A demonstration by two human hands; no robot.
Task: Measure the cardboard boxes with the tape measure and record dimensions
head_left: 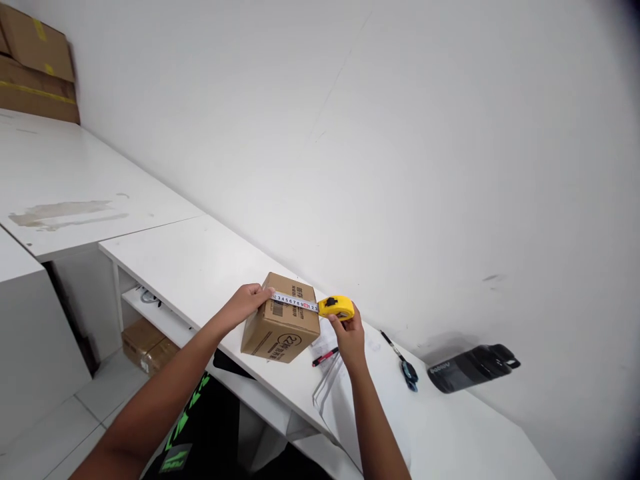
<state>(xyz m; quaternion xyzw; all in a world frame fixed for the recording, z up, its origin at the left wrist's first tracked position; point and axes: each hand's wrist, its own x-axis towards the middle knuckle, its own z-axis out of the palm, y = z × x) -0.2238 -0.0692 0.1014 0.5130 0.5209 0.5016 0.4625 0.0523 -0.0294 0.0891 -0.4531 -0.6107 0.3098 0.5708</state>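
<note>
You face one white wall (320,133), and three white surfaces run below it: the desk (185,260) you work at, a second desk (55,160) joining it on the left, and a third white unit (20,260) at the left edge. At least two large cartons (40,47) are stacked at the upper left, and one brown carton (153,343) sits under your desk. Some papers (345,400), too overlapped to count, lie beneath your right forearm. One small box (283,330) is on your desk near its front edge, between your two hands. One dark bottle (465,370) stands to the right, close to the wall. Your right hand (351,333) grasps one yellow tape measure (337,307) just beside the box's right edge. Your left hand (249,303) pinches the end of its blade (295,302) at the box's left edge, so the blade lies across the top. One slender dark item with a blue-black end (409,375) lies left of the bottle; you cannot tell what it is. One red pen (325,357) lies by the papers.
</note>
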